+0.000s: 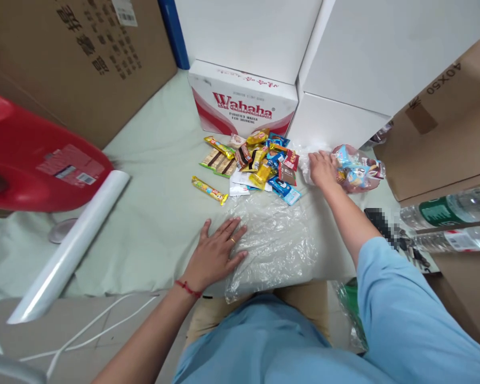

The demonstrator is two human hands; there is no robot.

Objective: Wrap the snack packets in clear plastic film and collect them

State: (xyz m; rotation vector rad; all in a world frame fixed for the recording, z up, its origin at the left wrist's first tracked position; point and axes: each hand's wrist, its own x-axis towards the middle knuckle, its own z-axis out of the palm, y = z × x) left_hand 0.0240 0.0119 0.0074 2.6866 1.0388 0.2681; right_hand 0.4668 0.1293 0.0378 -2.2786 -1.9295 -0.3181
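head view: the left hand [216,257] is lying open on clear film [278,242] spreading before the snack pile [260,168]; the right hand [324,169] is touching crumpled plastic [305,170] beside the snack bag [358,173], its grip unclear. the film is probably feeling light, limp, slippery, a bunched edge offering hold.

Clear plastic bag [274,242] was lying flat up front, super crinkly. Right behind it sat a messy heap of wrapped snacks [261,173], lots of yellow and blue plus some red and brown. A puffy see-through bag [359,175] with light-blue patches lay off to the right.
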